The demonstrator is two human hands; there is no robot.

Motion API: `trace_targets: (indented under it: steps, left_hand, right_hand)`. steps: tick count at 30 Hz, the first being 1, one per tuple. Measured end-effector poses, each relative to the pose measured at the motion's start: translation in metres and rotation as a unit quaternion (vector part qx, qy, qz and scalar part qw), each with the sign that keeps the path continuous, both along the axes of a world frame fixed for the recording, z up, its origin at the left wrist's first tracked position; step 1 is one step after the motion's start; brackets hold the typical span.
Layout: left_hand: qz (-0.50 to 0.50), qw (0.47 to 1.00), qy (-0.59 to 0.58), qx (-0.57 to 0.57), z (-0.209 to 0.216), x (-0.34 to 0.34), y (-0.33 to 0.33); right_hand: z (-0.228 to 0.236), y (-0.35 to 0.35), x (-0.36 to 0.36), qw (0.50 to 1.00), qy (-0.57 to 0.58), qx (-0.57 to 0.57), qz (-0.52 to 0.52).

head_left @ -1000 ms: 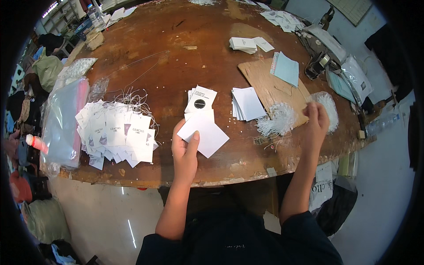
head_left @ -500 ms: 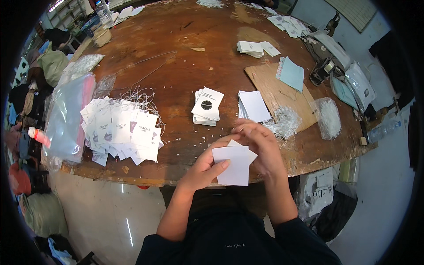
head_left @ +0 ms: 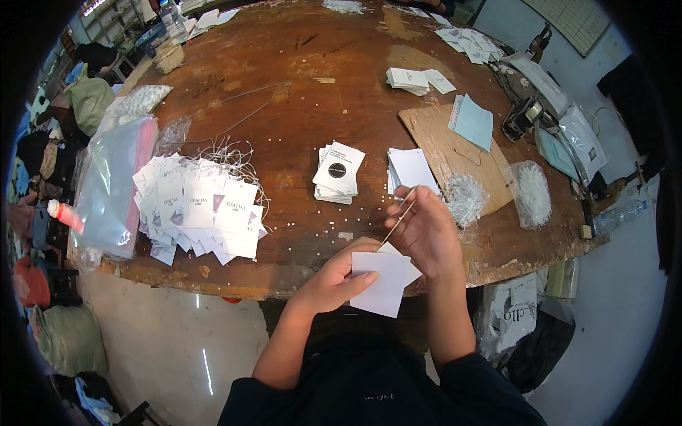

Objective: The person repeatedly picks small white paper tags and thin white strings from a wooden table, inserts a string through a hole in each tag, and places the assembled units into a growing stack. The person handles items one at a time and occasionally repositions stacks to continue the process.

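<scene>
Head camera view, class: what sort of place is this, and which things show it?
Probably a small garment-tag workshop. On a worn wooden table lie a spread of strung paper tags and bundles of white string loops; the left hand holds blank white cards.

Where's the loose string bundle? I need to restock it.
In the head view, the string bundle lies right of centre on the brown board, just beyond the right hand and beside the white card stack.
</scene>
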State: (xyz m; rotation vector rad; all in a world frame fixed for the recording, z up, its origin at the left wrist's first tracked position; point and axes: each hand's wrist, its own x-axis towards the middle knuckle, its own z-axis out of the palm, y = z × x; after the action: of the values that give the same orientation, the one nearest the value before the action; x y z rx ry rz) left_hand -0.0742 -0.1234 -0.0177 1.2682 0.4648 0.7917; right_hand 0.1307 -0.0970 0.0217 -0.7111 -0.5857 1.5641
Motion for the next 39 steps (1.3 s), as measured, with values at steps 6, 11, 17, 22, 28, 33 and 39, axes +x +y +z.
trace_targets:
  steps: [6, 11, 17, 22, 28, 33, 39]
  left_hand:
    - [0.056, 0.997, -0.008, 0.056, -0.003, -0.001, 0.003]
    - [0.200, 0.972, 0.002, 0.119, -0.003, 0.005, 0.012]
    - [0.328, 0.935, 0.074, 0.115, -0.007, 0.009, 0.012]
    - [0.354, 0.914, 0.134, 0.149, -0.004, 0.010, 0.008]
    - [0.366, 0.895, 0.149, 0.207, 0.002, 0.009, 0.007]
    - [0.380, 0.843, 0.212, 0.316, 0.008, 0.007, 0.007]
    - [0.424, 0.596, 0.380, 0.566, 0.019, -0.006, 0.015]
  right_hand:
    - [0.010, 0.011, 0.011, 0.986, 0.064, 0.069, -0.137]
    - [0.022, -0.007, -0.007, 0.963, -0.196, 0.036, -0.180]
    - [-0.005, -0.019, -0.049, 0.895, -0.406, 0.121, -0.139]
    - [-0.008, -0.016, -0.054, 0.824, -0.519, 0.173, -0.147]
    - [-0.002, -0.007, -0.055, 0.789, -0.551, 0.222, -0.158]
    - [0.000, -0.004, -0.053, 0.802, -0.531, 0.234, -0.141]
    - [0.012, 0.000, -0.036, 0.982, -0.161, -0.059, 0.074]
